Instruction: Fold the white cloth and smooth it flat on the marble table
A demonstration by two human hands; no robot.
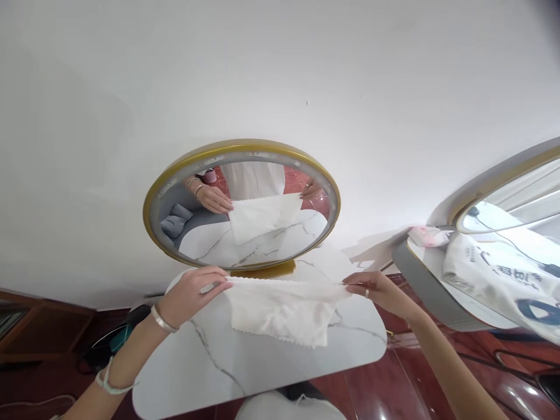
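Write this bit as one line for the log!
white cloth: stretched over marble table | left hand: pinches one end | right hand: pinches other end | round mirror: behind

Hands: left hand (pixel 192 291) and right hand (pixel 371 289) pinching white cloth (pixel 280 309) taut
Behind: round mirror (pixel 241 204) on marble table (pixel 210 361)

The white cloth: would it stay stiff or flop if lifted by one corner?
Probably floppy: the cloth sags and wrinkles below the edge stretched between the left hand and right hand. It looks light, since fingertip pinches alone hold it up. It seems thin, so it should not roll on the table.
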